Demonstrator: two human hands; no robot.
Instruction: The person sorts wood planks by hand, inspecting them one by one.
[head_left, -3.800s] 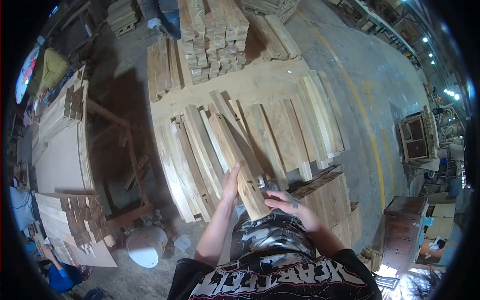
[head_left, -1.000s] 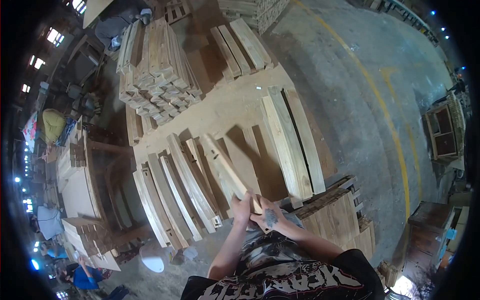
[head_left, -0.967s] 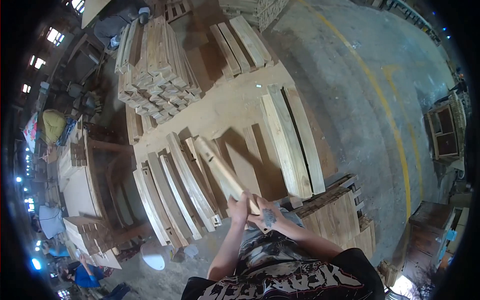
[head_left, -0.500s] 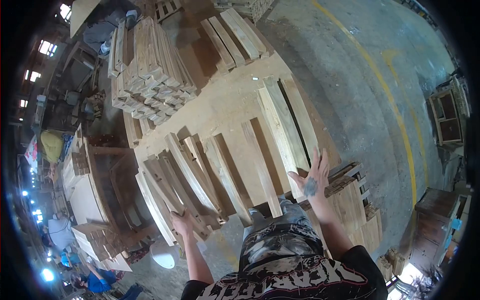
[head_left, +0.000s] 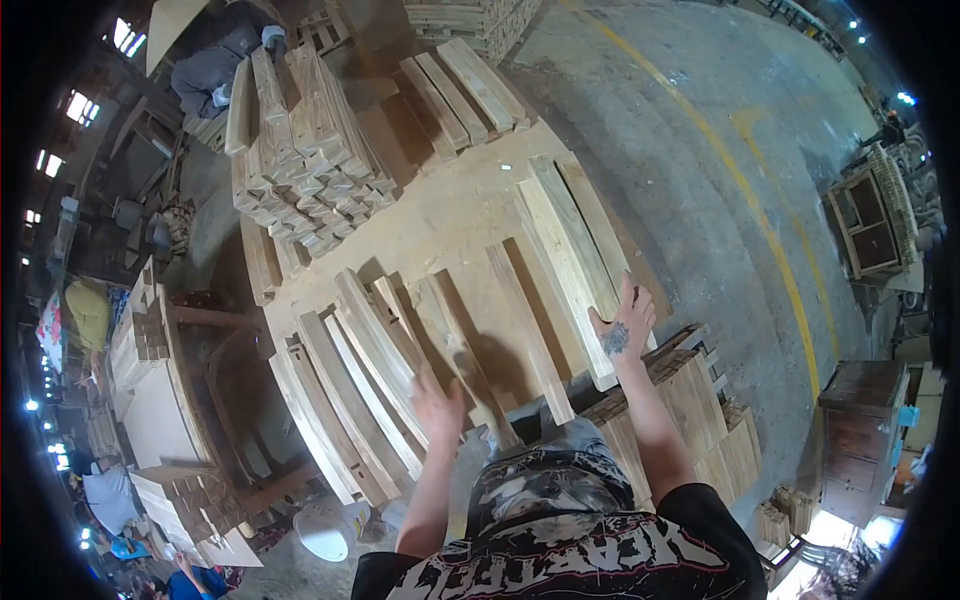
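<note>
My left hand [head_left: 437, 410], smeared by motion, hovers over the lower ends of the wooden slats with its fingers loosely apart, holding nothing that I can see. Close to it are a curved slat [head_left: 380, 325] and a slat lying by itself [head_left: 460, 345]. To the left, more slats [head_left: 350, 405] lie side by side. My right hand [head_left: 625, 325], tattooed on its back, is at the near end of the light boards [head_left: 565, 250] on the right, thumb and fingers spread. Between the hands lies a single slat [head_left: 530, 335].
A tall stack of slats [head_left: 310, 150] stands at the table's far left, and several boards [head_left: 465, 95] lie at its far end. Cut wood blocks [head_left: 690, 400] are piled at lower right. A white bucket [head_left: 322, 532] is below left. Another person [head_left: 215, 65] is beyond the stack.
My left hand has let go of the left slats and moved right. Those slats now lie more evenly side by side. My right hand stays by the right boards; the view has turned slightly.
</note>
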